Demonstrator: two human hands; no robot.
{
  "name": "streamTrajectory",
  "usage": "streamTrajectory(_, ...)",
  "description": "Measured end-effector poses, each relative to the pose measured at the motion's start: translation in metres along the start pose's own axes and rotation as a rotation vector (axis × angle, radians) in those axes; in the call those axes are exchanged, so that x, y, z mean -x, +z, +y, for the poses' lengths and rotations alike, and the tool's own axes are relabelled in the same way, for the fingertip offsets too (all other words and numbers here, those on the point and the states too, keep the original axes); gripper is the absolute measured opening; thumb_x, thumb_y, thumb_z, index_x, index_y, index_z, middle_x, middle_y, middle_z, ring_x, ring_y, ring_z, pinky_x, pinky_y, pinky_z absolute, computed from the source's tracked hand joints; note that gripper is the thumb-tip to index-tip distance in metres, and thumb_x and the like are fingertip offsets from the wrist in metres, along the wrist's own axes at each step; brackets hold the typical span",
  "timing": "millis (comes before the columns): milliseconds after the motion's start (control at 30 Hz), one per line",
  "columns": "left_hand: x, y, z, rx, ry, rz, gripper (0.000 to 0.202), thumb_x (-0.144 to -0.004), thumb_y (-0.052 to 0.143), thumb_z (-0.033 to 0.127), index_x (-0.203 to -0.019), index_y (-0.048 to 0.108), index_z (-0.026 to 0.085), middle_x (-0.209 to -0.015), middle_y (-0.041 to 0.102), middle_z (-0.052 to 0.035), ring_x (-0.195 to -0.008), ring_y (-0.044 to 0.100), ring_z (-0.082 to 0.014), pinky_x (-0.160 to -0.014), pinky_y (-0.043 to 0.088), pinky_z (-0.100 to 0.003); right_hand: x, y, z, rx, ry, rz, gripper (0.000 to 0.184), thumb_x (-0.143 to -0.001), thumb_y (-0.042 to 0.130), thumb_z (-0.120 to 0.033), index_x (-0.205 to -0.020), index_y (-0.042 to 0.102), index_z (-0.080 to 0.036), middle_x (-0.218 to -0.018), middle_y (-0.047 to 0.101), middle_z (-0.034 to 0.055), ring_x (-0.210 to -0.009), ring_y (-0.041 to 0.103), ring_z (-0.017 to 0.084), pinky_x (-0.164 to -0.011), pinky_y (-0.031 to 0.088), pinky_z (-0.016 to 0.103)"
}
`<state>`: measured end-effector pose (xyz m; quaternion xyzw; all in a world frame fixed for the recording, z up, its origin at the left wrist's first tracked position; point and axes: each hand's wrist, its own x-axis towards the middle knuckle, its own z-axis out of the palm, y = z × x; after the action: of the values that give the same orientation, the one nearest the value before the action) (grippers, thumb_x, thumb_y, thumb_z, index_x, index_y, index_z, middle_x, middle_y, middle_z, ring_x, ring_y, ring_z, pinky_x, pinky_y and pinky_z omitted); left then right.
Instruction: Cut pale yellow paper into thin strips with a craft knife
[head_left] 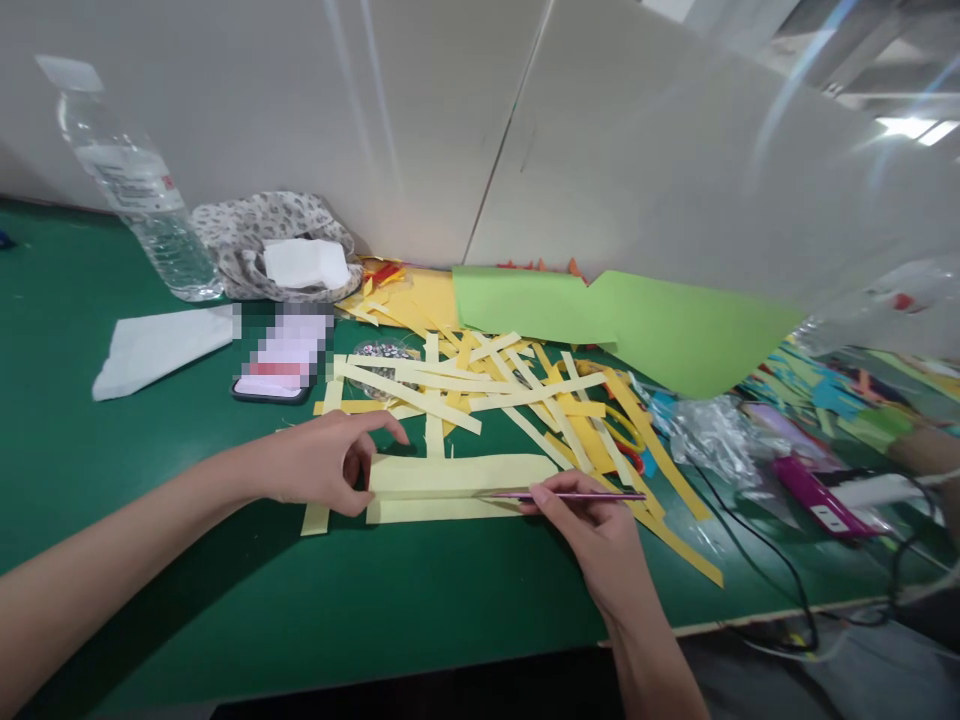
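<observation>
My left hand [326, 462] rests on the green table [150, 560], thumb and forefinger pinching the left end of a wide pale yellow paper strip [457, 485]. My right hand [592, 525] is closed on a thin purple stick-like tool [577, 495], held flat with its tip lying along the middle of that strip. Behind the strip lies a heap of several cut yellow paper strips [487, 385], some crossing each other.
A water bottle [135, 185] stands at the back left beside a patterned cloth pouch [274, 245], a white tissue [157, 345] and a phone [281, 360]. Green paper sheets [622, 320] lean at the back. Plastic wrap, a pink device [814, 495] and black cables lie right.
</observation>
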<state>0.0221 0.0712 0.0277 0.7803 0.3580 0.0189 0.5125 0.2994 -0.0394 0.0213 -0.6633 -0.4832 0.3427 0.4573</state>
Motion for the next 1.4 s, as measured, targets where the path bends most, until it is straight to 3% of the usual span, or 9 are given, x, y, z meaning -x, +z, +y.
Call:
streamTrajectory(300, 0.0, 0.0, 0.003, -0.028, -0.043, -0.011, 0.056, -0.07, 0.064, 0.027, -0.122, 0.043, 0.027, -0.072, 0.063, 0.0042, -0.064, 0.058, -0.0146, -0.056, 0.044, -0.022, -0.013, -0.043, 0.025, 0.019, 0.013, 0.065, 0.032, -0.067, 0.076, -0.047, -0.068, 0.067, -0.017, -0.064, 0.071, 0.0054, -0.065, 0.071, 0.022, -0.063, 0.058, 0.03)
streamTrajectory(567, 0.002, -0.001, 0.016, -0.064, -0.118, -0.014, 0.055, -0.07, 0.062, 0.03, -0.122, 0.044, 0.026, -0.074, 0.063, 0.0025, -0.065, 0.058, -0.0152, -0.057, 0.043, -0.024, -0.02, -0.077, 0.046, 0.024, -0.021, 0.231, 0.034, -0.059, 0.08, -0.049, -0.063, 0.068, -0.018, -0.058, 0.068, 0.0042, -0.057, 0.069, 0.021, -0.054, 0.057, 0.028)
streamTrajectory(833, 0.001, 0.0, 0.017, -0.049, -0.138, -0.007, 0.055, -0.07, 0.063, 0.028, -0.121, 0.043, 0.026, -0.071, 0.063, 0.0039, -0.064, 0.058, -0.0146, -0.058, 0.043, -0.023, -0.017, -0.088, 0.055, -0.029, -0.048, 0.341, 0.023, -0.06, 0.082, -0.038, -0.062, 0.069, -0.019, -0.056, 0.068, 0.0022, -0.053, 0.066, 0.018, -0.053, 0.054, 0.028)
streamTrajectory(967, 0.002, -0.001, 0.017, -0.026, -0.126, -0.007, 0.053, -0.07, 0.063, 0.025, -0.12, 0.044, 0.025, -0.07, 0.063, 0.0038, -0.064, 0.059, -0.0148, -0.058, 0.045, -0.023, -0.008, -0.068, 0.048, -0.243, -0.169, 0.557, 0.021, -0.059, 0.083, -0.032, -0.062, 0.066, -0.019, -0.052, 0.064, -0.0026, -0.047, 0.062, 0.013, -0.052, 0.052, 0.025)
streamTrajectory(1033, 0.002, -0.001, 0.015, -0.025, -0.096, 0.001, 0.053, -0.07, 0.063, 0.024, -0.12, 0.045, 0.025, -0.069, 0.063, 0.0038, -0.064, 0.06, -0.0151, -0.06, 0.046, -0.024, 0.0, -0.048, 0.04, -0.299, -0.207, 0.579, 0.021, -0.06, 0.083, -0.029, -0.063, 0.065, -0.018, -0.053, 0.064, -0.0029, -0.046, 0.062, 0.012, -0.05, 0.051, 0.024)
streamTrajectory(1100, 0.001, -0.001, 0.01, -0.026, -0.058, 0.004, 0.053, -0.071, 0.062, 0.025, -0.12, 0.045, 0.025, -0.069, 0.064, 0.0038, -0.064, 0.061, -0.0154, -0.06, 0.047, -0.024, 0.012, -0.022, 0.029, -0.299, -0.229, 0.493, 0.017, -0.065, 0.08, -0.026, -0.064, 0.065, -0.019, -0.054, 0.065, -0.0031, -0.046, 0.062, 0.012, -0.049, 0.052, 0.024)
streamTrajectory(1267, -0.001, -0.001, 0.0, -0.025, 0.001, 0.006, 0.055, -0.068, 0.064, 0.022, -0.12, 0.047, 0.025, -0.069, 0.065, 0.0038, -0.062, 0.062, -0.0152, -0.058, 0.046, -0.024, 0.035, 0.045, -0.008, -0.176, -0.192, 0.091, 0.009, -0.078, 0.07, -0.025, -0.072, 0.066, -0.02, -0.065, 0.069, 0.0007, -0.061, 0.069, 0.017, -0.058, 0.055, 0.027)
streamTrajectory(1400, -0.001, -0.002, 0.0, -0.005, 0.027, 0.008, 0.055, -0.066, 0.064, 0.021, -0.119, 0.047, 0.024, -0.07, 0.066, 0.0038, -0.061, 0.06, -0.0146, -0.057, 0.045, -0.023, 0.033, 0.069, -0.023, -0.091, -0.128, -0.117, 0.015, -0.081, 0.067, -0.032, -0.074, 0.064, -0.019, -0.067, 0.07, 0.0024, -0.066, 0.068, 0.018, -0.061, 0.054, 0.027)
